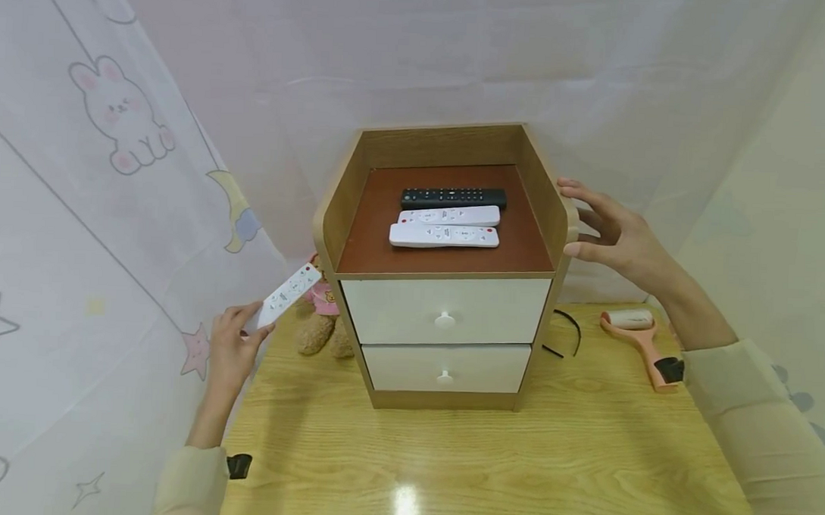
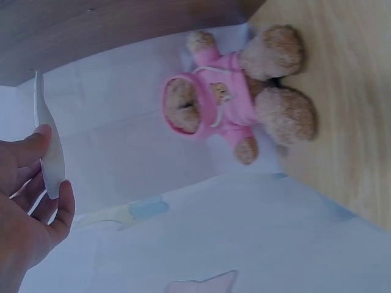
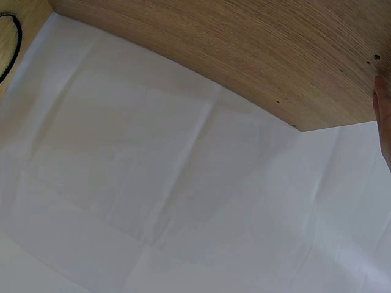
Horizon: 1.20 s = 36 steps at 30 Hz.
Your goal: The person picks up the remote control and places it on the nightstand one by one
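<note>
My left hand (image 1: 235, 350) grips one end of a white remote control (image 1: 290, 293) between thumb and fingers, out to the left of a small wooden cabinet (image 1: 441, 400). In the left wrist view this remote shows edge-on. My right hand (image 1: 627, 246) is at the cabinet's right side panel (image 1: 545, 182), thumb near its front edge and fingers loosely bent along the outside. On the cabinet's brown top lie a black remote (image 1: 453, 198) at the back, a white remote (image 1: 448, 215) in the middle and another white remote (image 1: 443, 236) in front, slightly overlapping it.
Two white drawers (image 1: 397, 314) with round knobs are closed. A teddy bear in a pink hoodie (image 2: 226, 101) sits left of the cabinet. To the right, a thin black band (image 1: 576, 335) and a lint roller with an orange handle (image 1: 644, 345) lie on the wooden table (image 1: 446, 463).
</note>
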Tool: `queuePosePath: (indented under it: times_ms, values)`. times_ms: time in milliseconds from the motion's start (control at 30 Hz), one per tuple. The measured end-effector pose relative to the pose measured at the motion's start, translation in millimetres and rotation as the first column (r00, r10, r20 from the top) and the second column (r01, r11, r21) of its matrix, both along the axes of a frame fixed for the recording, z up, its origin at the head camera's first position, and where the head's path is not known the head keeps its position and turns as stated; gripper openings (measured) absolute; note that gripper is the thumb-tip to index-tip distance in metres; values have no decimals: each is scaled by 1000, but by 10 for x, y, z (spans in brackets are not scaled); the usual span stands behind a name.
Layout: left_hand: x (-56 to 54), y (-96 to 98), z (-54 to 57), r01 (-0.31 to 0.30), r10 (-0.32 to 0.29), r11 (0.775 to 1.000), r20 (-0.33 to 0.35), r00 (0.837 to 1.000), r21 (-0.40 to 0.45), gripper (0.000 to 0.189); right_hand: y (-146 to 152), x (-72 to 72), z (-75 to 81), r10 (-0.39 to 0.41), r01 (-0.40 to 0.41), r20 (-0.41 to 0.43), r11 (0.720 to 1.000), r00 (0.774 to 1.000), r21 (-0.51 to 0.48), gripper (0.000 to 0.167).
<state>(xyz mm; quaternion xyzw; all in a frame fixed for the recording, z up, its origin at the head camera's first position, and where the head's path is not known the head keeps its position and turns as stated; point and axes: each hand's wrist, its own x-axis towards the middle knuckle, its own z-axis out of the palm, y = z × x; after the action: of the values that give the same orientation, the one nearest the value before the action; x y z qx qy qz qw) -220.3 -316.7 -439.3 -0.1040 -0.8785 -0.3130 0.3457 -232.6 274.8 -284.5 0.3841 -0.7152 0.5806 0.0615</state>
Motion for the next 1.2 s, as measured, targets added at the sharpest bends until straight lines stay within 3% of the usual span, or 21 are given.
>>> queuePosePath:
  times_ms: [333,700,900,1200]
  values:
    - [-31,7,572,-31,34,999,-136,990,28,48,-7,-11,9,17,-17,-14,1000,1000,-10,75]
    - [112,179,1248,13,-5,999,-212,977,37,47,-27,51,52,7,-7,-5,1000,1000,6,75]
    - [125,274,1487,33,-29,999,-242,970,10,47,-54,102,98,19,-19,-10,1000,1000,-1,74]
    - [123,414,1768,72,-73,997,-247,966,-11,46,7,7,10,2,-2,-3,1000,1000,8,75]
